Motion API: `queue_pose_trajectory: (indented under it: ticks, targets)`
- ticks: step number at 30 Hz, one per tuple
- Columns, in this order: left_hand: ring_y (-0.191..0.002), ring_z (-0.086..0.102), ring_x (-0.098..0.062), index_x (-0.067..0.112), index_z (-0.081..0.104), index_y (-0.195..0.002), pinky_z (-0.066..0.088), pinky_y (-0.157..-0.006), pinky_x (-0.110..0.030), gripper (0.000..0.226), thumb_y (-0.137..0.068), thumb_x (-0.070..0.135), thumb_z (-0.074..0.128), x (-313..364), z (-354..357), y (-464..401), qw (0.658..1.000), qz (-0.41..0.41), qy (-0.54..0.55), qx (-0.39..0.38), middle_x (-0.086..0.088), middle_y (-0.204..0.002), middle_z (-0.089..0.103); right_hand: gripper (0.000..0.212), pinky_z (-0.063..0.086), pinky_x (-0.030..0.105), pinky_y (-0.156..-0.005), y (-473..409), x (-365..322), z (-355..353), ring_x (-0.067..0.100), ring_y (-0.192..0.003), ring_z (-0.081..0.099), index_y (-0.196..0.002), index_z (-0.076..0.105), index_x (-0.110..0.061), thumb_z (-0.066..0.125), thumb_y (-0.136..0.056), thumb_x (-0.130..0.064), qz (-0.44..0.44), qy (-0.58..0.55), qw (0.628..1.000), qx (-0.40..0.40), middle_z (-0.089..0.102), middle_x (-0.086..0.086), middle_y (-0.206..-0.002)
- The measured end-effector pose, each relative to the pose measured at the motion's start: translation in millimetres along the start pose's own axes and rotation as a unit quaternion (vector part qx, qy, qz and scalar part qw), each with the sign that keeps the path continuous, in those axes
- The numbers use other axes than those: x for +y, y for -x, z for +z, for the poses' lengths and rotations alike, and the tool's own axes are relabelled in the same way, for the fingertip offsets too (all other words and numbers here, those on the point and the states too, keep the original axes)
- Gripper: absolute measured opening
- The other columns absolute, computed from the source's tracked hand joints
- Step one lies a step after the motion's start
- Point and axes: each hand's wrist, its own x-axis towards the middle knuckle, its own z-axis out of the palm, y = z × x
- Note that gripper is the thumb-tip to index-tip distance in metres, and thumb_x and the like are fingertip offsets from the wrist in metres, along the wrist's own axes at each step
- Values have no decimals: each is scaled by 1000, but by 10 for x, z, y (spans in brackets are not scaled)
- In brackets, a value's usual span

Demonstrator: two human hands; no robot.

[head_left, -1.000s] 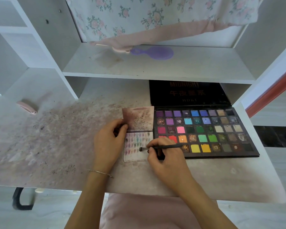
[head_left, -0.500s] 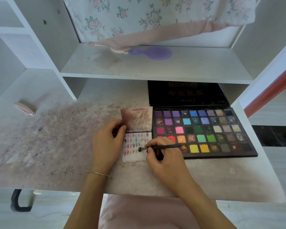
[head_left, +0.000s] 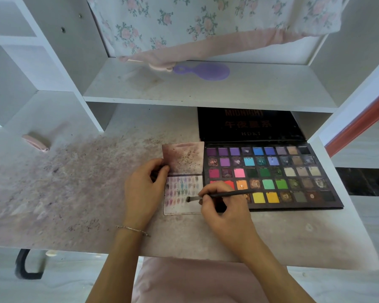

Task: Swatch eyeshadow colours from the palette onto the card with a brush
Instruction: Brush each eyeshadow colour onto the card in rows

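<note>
Brush tip on the swatch card, both hands at work beside the open palette.

The card [head_left: 182, 193] lies flat on the surface [head_left: 74, 193], its right edge just beside the palette [head_left: 271, 176], with rows of small colour dabs across its lower half and a stained flap raised at its far end. The right hand [head_left: 223, 213] pinches the thin dark brush [head_left: 223, 195] near the ferrule, bristles touching the card's lower right area, handle slanting back over the palette's bottom rows. The left hand [head_left: 143, 189] sits at the card's left edge, fingers curled, thumb and fingertips holding the flap's corner. The palette's black lid stands open behind it under a shelf [head_left: 206, 90], where a purple hairbrush [head_left: 206, 72] lies below a floral cloth [head_left: 206, 25].
</note>
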Motion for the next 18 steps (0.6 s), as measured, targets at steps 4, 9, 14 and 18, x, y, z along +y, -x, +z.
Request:
queue_pose_trajectory:
  ticks: [4, 9, 14, 18]
  targets:
    - [-75, 57, -7, 16, 68, -99, 41, -67, -15, 16, -87, 17, 57, 5, -2, 5, 1000, -5, 12, 1, 9, -84, 63, 24, 46, 11, -62, 7, 4, -16, 4, -74, 58, -82, 53, -38, 51, -79, -14, -10, -57, 994, 89, 58, -13, -77]
    - [-75, 57, -7, 17, 67, -100, 41, -66, -15, 16, -87, 18, 57, 0, -1, -4, 1000, -12, 15, -4, 9, -84, 64, 22, 44, 7, -68, 5, 48, -113, 0, -81, 56, -89, 58, -30, 49, -83, -11, -22, -50, 989, 137, 60, -8, -86]
    - [-74, 55, -4, 18, 67, -102, 37, -63, -12, 18, -87, 20, 57, -3, 18, -19, 1000, -22, 9, 4, 10, -85, 63, 23, 48, 12, -63, 54, 98, -326, 1, -78, 57, -87, 56, -33, 48, -83, -12, -13, -60, 985, 158, 59, -14, -86]
    - [-71, 52, -1, 16, 67, -103, 36, -62, -12, 19, -88, 21, 56, 20, 35, -19, 1000, -29, 9, 8, 11, -83, 60, 35, 49, 12, -66, 140, 197, -529, 1, -80, 58, -86, 55, -34, 53, -87, 1, 14, -34, 980, 195, 59, -12, -86]
